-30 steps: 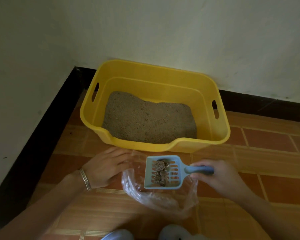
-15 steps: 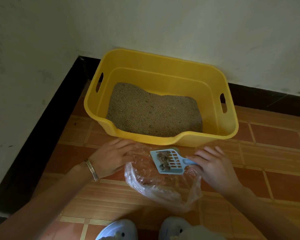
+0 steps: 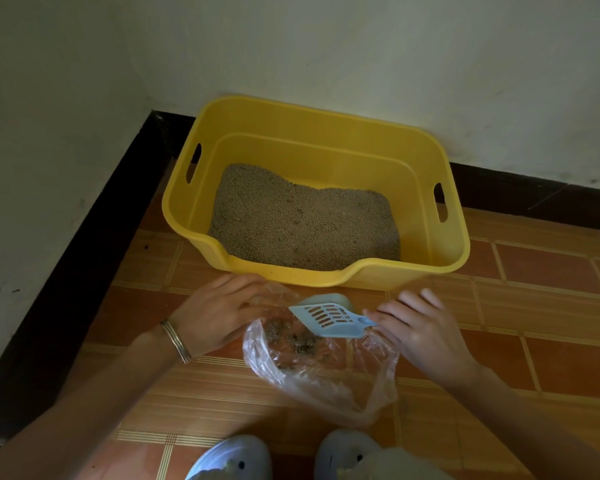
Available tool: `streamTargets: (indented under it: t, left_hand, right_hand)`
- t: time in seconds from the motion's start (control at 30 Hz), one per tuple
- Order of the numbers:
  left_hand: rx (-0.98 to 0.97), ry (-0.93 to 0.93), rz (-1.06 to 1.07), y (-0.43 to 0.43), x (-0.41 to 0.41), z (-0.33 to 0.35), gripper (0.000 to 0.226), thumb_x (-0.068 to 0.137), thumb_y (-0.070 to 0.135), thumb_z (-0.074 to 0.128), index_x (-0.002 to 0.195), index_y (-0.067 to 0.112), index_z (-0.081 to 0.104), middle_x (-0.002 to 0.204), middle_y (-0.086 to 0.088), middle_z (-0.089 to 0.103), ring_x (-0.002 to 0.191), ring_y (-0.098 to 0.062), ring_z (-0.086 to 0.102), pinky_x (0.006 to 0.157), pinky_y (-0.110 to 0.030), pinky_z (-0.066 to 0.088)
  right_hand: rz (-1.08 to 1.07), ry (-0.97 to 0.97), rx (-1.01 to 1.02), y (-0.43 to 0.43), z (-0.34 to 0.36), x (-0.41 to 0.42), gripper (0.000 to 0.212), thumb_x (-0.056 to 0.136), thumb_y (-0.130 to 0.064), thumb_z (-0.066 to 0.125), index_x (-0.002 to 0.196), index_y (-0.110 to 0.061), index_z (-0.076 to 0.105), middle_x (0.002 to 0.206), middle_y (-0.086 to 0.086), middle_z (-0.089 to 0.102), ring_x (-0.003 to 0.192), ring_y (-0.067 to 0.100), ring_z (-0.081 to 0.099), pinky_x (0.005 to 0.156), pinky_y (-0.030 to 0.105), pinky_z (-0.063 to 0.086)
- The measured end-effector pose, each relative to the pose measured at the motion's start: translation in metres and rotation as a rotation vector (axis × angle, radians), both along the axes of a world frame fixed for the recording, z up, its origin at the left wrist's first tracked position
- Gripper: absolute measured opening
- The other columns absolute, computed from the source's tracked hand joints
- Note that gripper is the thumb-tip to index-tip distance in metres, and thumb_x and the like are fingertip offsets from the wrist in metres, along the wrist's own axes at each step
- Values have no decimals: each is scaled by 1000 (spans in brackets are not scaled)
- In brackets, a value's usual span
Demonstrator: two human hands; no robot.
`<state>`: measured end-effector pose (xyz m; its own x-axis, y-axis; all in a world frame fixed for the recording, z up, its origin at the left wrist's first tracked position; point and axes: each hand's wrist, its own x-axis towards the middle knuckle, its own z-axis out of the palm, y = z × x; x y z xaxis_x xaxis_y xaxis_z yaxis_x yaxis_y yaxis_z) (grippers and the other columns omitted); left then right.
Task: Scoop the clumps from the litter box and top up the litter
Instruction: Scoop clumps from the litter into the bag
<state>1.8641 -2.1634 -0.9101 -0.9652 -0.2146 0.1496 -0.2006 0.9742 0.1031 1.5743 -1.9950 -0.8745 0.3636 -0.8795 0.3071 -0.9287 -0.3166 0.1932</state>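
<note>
walls (image 3: 326, 46): off-white, meeting in a corner; skirting (image 3: 94, 244): black; floor (image 3: 534, 306): orange-brown tiles; light: dim

Honestly can't make out any writing, label, brand or number anywhere, not on the yellow litter box (image 3: 326, 147), the blue scoop (image 3: 329, 320) or the plastic bag (image 3: 326, 386).

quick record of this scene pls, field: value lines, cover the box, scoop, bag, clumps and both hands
litter box: yellow, on the tiled floor in a wall corner
litter: shallow, uneven layer, banked higher at the back left
scoop: light blue, slotted, tilted over the bag's mouth, no clumps on it
bag: clear plastic, open, in front of the box
clumps: inside the bag
left hand: touches the bag's left edge, grip unclear
right hand: pinches the scoop's handle
</note>
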Motion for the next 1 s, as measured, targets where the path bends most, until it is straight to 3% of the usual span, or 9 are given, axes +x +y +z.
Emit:
streamTargets:
  t: [0.17, 0.3, 0.53, 0.63, 0.73, 0.83, 0.93, 1.0]
  left_hand:
    - [6, -35, 0, 2, -1, 3, 32, 79, 30, 43, 103, 23, 62, 118, -6, 62, 119, -24, 44, 91, -34, 35]
    - [57, -70, -24, 5, 1, 13, 43, 76, 29, 51, 119, 28, 50, 126, -3, 57, 123, -24, 45, 96, -35, 34]
    - [-30, 43, 28, -10, 9, 56, 36, 81, 28, 46, 110, 20, 66, 123, -2, 59, 125, -23, 43, 98, -33, 31]
    - [-74, 72, 90, -26, 9, 71, 36, 83, 30, 48, 113, 19, 65, 121, -2, 60, 124, -23, 45, 98, -31, 31]
    - [-83, 62, 161, -43, 6, 79, 37, 84, 34, 46, 112, 19, 66, 114, 2, 63, 118, -20, 49, 95, -30, 31]
    - [-37, -3, 282, -64, 6, 77, 40, 88, 44, 40, 108, 21, 66, 104, 5, 65, 105, -20, 58, 86, -31, 35]
    - [13, -70, 368, -80, 6, 71, 55, 93, 57, 23, 104, 25, 67, 99, 7, 66, 99, -18, 60, 82, -33, 40]
    - [25, -88, 383, -83, 5, 68, 54, 92, 57, 26, 99, 25, 69, 94, 8, 66, 95, -17, 61, 81, -32, 38]
  right_hand:
    - [-22, -38, 14, 2, 5, -1, 21, 90, -27, 53, 100, -16, 69, 86, -4, 68, 78, 15, 50, 65, 31, 31]
    - [-92, -224, 55, 5, 21, 5, 28, 90, -36, 50, 101, -19, 70, 84, -8, 66, 78, 11, 47, 64, 29, 32]
    - [-157, -603, 55, -14, 69, -2, 34, 81, -41, 58, 108, -22, 65, 88, -9, 66, 79, 5, 54, 73, 26, 43]
    - [-225, -583, 38, -37, 88, -13, 36, 80, -43, 59, 108, -21, 65, 86, -7, 65, 77, 7, 54, 70, 23, 44]
    - [-367, -544, 152, -70, 93, -33, 36, 77, -43, 62, 106, -24, 69, 84, -7, 63, 72, 12, 57, 62, 28, 47]
    - [-492, -354, 282, -102, 84, -51, 27, 76, -33, 71, 102, -25, 70, 89, -5, 67, 78, 15, 60, 63, 26, 45]
    - [-586, -139, 474, -124, 73, -64, 25, 80, -38, 67, 105, -32, 67, 96, -10, 67, 83, 11, 60, 68, 26, 50]
    - [-632, -68, 593, -133, 66, -72, 25, 82, -40, 64, 107, -36, 64, 97, -14, 64, 81, 7, 58, 70, 26, 52]
